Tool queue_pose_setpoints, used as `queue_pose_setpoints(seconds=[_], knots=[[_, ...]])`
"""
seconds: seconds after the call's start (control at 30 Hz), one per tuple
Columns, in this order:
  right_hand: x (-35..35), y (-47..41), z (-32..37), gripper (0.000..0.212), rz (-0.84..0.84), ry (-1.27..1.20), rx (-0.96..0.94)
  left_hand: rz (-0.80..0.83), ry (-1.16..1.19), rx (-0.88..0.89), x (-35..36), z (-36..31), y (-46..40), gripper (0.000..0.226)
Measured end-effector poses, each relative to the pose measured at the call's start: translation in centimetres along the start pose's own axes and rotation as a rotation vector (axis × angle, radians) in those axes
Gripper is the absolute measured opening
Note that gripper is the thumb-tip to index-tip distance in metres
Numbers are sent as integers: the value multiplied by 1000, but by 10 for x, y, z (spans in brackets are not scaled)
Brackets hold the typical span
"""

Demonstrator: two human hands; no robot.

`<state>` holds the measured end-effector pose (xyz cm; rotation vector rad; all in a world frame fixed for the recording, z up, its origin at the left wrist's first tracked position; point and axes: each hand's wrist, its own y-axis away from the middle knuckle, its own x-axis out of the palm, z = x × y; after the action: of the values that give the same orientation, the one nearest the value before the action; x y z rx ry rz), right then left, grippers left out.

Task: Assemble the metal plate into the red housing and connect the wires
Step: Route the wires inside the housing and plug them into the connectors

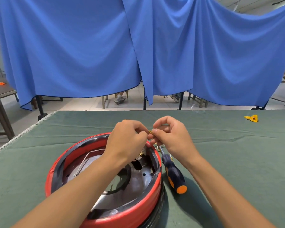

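The round red housing [139, 209] lies open side up on the green table, near me and left of centre. A dark metal plate [138, 180] with holes and a large cut-out sits inside it. Above the housing's far rim, my left hand [127, 139] and my right hand [171, 135] meet fingertip to fingertip. Both pinch small brass wire terminals [150, 132] between thumb and fingers. The wires themselves are mostly hidden by my hands; thin white leads [82, 163] run inside the housing on the left.
A screwdriver [174, 174] with a dark blue and orange handle lies just right of the housing. A yellow object [252, 118] sits at the far right of the green table cloth [237, 162]. Blue curtains hang behind the table. A dark side table stands at far left.
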<state>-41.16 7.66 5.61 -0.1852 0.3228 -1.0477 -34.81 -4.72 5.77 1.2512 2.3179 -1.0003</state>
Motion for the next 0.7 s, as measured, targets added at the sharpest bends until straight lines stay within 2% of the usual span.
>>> queue_pose_setpoints(seconds=[0.17,0.3,0.43,0.5,0.6,0.7], knots=[[-1,0,0,17,11,64,-42,38,134,-1,1,2,-3,21],[3,0,-4,14,21,89,-2,116,288,-105,0,5,-7,17],[2,-1,-1,5,85,109,51,100,257,-136,-1,9,-7,17],[2,-1,0,12,128,154,52,137,229,-163,-4,9,-7,20],[2,-1,2,18,163,174,63,144,76,-167,-16,7,-2,28],[4,1,4,18,179,219,5,-14,-387,-138,-38,8,11,19]])
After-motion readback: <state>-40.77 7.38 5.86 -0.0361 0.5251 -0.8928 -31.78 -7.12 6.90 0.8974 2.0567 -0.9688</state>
